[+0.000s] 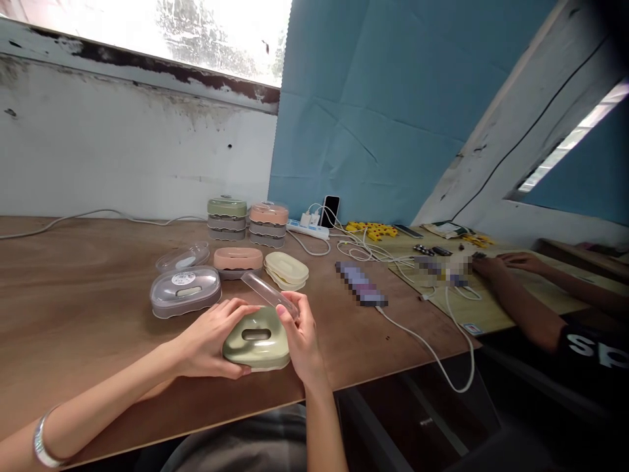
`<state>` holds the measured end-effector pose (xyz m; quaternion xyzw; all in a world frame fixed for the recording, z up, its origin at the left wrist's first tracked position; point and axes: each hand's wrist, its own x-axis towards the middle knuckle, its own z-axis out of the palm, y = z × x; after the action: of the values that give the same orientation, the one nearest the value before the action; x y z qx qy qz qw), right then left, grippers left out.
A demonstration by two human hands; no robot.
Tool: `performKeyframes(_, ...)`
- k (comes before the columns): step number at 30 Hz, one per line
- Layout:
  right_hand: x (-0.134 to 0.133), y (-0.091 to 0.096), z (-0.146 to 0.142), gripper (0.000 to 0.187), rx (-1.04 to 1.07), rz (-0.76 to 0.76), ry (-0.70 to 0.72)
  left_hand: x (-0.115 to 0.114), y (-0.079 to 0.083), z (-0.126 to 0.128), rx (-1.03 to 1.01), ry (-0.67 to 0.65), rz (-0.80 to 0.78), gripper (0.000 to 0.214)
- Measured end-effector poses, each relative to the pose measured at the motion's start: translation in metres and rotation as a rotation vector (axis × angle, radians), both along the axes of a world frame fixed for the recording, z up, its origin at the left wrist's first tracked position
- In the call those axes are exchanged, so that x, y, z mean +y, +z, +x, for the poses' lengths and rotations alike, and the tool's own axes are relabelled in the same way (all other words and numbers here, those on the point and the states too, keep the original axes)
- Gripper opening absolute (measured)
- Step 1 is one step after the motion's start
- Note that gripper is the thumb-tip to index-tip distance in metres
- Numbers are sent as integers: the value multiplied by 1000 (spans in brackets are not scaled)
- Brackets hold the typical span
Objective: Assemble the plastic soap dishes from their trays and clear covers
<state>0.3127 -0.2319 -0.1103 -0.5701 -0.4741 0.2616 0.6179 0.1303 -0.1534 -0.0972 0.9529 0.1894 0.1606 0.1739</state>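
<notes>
My left hand [209,337] grips the left side of a light green oval plastic box [270,347] with an oblong slot in its top, thumb and fingers wrapped around the edge. At its right side, my right hand [305,344] pinches a clear plastic cover [263,292], which is tilted up over the box's far edge. Just beyond, a grey box [162,301] with a clear top and a white label stands on the table. Near it are a pink-topped box [238,257], a loose clear cover [170,260] and cream oval pieces [286,267].
Stacked boxes with a green top [227,208] and a pink top [268,213] stand at the back. A power strip [308,228], phone [330,211], charging phone [361,284] and white cables lie rightward. Another person's arm [528,308] is at the right table.
</notes>
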Motion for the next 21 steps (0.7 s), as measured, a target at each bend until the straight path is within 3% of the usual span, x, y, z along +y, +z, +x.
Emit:
performKeyframes(12, 0, 1, -3, 35, -102, -51, 50, -1, -1, 1, 72, 18, 31, 86)
performKeyframes(21, -4, 5, -5, 34, -126, -63, 126, 3, 1, -6, 156, 56, 33, 114)
